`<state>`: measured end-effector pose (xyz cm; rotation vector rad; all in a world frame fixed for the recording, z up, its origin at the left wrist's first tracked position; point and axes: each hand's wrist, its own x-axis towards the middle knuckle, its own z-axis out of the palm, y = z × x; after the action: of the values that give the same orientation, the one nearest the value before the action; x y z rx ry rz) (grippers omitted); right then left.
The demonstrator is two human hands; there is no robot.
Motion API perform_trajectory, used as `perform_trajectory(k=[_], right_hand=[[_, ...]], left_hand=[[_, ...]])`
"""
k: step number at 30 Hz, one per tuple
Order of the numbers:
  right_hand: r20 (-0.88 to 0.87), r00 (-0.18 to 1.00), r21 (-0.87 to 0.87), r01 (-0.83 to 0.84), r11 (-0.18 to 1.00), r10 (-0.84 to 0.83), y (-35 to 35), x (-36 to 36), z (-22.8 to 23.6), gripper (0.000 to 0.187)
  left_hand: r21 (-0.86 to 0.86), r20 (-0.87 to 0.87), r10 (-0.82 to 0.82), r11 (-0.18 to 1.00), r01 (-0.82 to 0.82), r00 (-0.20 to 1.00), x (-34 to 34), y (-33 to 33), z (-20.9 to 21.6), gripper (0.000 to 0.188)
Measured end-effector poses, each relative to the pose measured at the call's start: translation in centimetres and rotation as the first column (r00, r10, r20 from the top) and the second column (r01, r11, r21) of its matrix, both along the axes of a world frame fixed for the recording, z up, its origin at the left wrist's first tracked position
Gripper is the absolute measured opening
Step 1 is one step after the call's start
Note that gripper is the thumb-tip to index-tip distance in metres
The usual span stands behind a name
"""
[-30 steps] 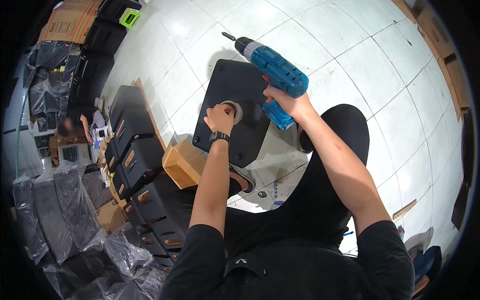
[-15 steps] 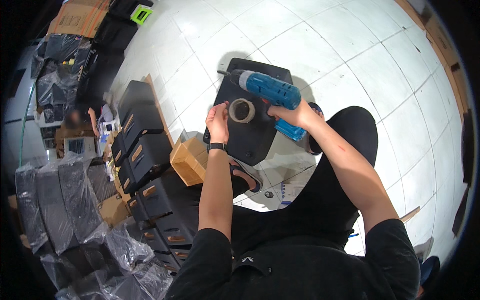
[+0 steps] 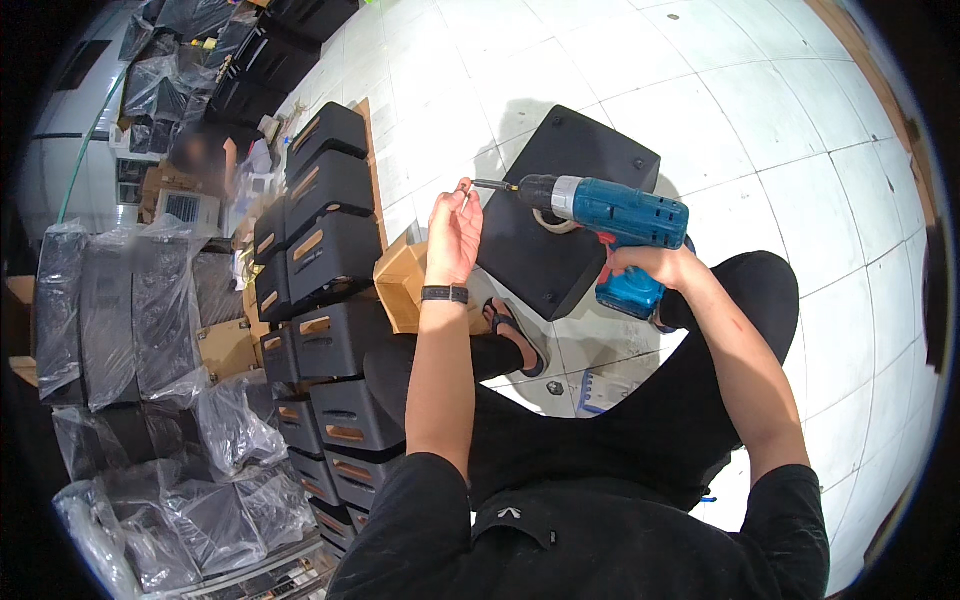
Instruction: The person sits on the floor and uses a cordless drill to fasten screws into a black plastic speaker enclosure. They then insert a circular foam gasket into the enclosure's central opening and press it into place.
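My right hand (image 3: pixel 655 266) grips a blue cordless drill (image 3: pixel 630 212) by its handle, the index finger near the red trigger. The drill lies level, its long bit (image 3: pixel 494 185) pointing left. At the bit's tip, my left hand (image 3: pixel 457 235) is closed in a pinch on a small, thin metal piece, seemingly a screw (image 3: pixel 465 199). Below the drill, a black box-like speaker cabinet (image 3: pixel 545 270) with small round feet at its corners rests on the floor. A round beige ring-shaped holder (image 3: pixel 556 224) on it is mostly hidden by the drill.
An open cardboard box (image 3: pixel 400 285) stands left of the cabinet. Stacked black cabinets with cut-out slots (image 3: pixel 335 255) line the left, with plastic-wrapped ones (image 3: pixel 170 310) beyond. Another person (image 3: pixel 228 165) is at the far left. A blue-edged white item (image 3: pixel 605 388) lies between my feet.
My left hand has risen to the tip of the drill bit. The drill has swung level and sits further right in the picture, now covering most of the ring. The view has shifted.
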<state>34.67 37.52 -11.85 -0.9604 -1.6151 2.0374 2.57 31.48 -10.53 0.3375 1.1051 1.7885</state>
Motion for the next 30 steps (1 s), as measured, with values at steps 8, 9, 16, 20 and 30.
perform_trajectory(k=[8,9,16,20,30], right_hand=[[0.037,0.999,0.061,-0.013,0.998,0.011,0.2,0.4,-1.3,0.018],[0.020,0.999,0.073,-0.029,0.997,0.027,0.3,0.5,-1.3,0.019],[0.093,0.994,0.035,-0.053,0.998,0.050,0.3,0.7,-1.1,0.030],[0.070,0.996,0.112,-0.064,0.992,0.057,-0.1,0.9,-0.9,0.040],[-0.177,0.970,0.675,-0.005,0.738,0.169,0.8,0.9,-0.4,0.032]], left_hand=[[0.021,-0.005,-0.109,0.994,0.110,0.994,-1.2,-0.3,1.1,0.016],[0.025,0.000,-0.113,0.993,0.113,0.994,-1.2,-0.2,1.2,0.016],[-0.016,-0.021,-0.174,0.985,0.174,0.984,-1.3,-0.5,2.0,0.015],[-0.077,-0.019,-0.221,0.973,0.219,0.975,-2.0,-0.7,2.6,0.015],[-0.233,-0.072,-0.344,0.919,0.320,0.936,-2.9,-1.1,3.8,0.007]])
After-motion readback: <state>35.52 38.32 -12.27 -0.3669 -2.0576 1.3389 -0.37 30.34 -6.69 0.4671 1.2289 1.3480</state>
